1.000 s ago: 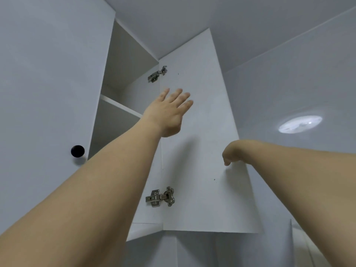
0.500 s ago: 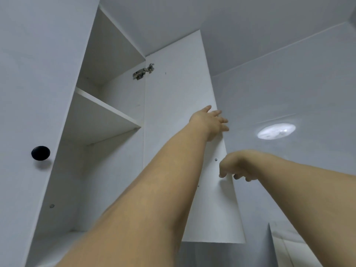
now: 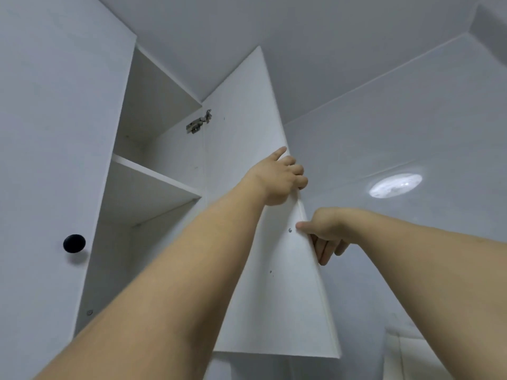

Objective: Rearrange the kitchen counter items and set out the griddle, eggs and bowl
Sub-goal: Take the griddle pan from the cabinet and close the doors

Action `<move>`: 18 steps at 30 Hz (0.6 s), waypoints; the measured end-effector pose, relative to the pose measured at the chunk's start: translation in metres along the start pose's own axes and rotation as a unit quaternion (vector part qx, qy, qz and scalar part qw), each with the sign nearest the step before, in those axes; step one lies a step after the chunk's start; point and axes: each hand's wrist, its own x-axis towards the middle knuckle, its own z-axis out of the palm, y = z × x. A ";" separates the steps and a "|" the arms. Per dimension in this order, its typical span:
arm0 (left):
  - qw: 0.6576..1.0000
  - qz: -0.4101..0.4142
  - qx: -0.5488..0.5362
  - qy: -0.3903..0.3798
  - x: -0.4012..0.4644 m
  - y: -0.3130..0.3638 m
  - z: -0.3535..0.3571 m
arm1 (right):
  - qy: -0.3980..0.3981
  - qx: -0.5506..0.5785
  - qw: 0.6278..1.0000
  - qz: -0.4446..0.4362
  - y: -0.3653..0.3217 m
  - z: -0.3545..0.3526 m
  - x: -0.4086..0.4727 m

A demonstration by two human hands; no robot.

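Note:
I look up at an open white wall cupboard [image 3: 153, 187]. Its right door [image 3: 260, 283] stands swung out toward me. My left hand [image 3: 279, 179] grips the door's free edge high up, fingers curled round it. My right hand [image 3: 323, 231] holds the same edge lower down, thumb on the inner face and fingers behind. The shelf [image 3: 153, 176] shows nothing on it from below. No griddle, eggs or bowl are in view.
The closed left door carries a black round knob [image 3: 74, 243]. A metal hinge [image 3: 199, 124] sits at the top of the open door. A round ceiling light [image 3: 395, 185] glows at the right. A white surface edge [image 3: 403, 349] shows at the lower right.
My left hand moved right from the door's inner face to its free edge and curled round it. My right hand shifted from loosely curled beside the edge to holding it.

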 end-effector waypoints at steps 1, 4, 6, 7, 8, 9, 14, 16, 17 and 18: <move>1.000 -0.003 0.001 -0.003 -0.006 -0.003 -0.006 | -0.008 0.004 1.000 -0.011 -0.003 0.000 -0.006; 1.000 -0.023 -0.016 -0.010 -0.029 -0.009 -0.023 | -0.013 -0.003 0.999 -0.040 -0.015 0.001 -0.022; 0.998 -0.046 -0.040 -0.008 -0.048 -0.013 -0.032 | -0.020 -0.018 0.998 -0.063 -0.025 0.003 -0.034; 0.997 -0.056 -0.044 -0.012 -0.059 -0.015 -0.036 | -0.023 -0.026 0.996 -0.078 -0.032 0.007 -0.041; 0.997 -0.063 -0.049 -0.016 -0.069 -0.017 -0.039 | -0.023 -0.029 0.995 -0.093 -0.038 0.011 -0.047; 0.996 -0.071 -0.055 -0.018 -0.074 -0.019 -0.039 | -0.019 -0.031 0.994 -0.106 -0.041 0.015 -0.050; 0.993 -0.103 -0.031 -0.050 -0.107 -0.035 -0.049 | -0.015 -0.009 0.987 -0.161 -0.063 0.031 -0.056; 0.991 -0.109 -0.009 -0.082 -0.119 -0.039 -0.053 | -0.014 0.012 0.982 -0.187 -0.071 0.041 -0.057; 0.988 -0.113 0.004 -0.108 -0.128 -0.041 -0.055 | -0.017 0.030 0.978 -0.203 -0.075 0.051 -0.058; 0.985 -0.120 0.017 -0.127 -0.132 -0.043 -0.057 | -0.016 0.042 0.975 -0.219 -0.078 0.060 -0.059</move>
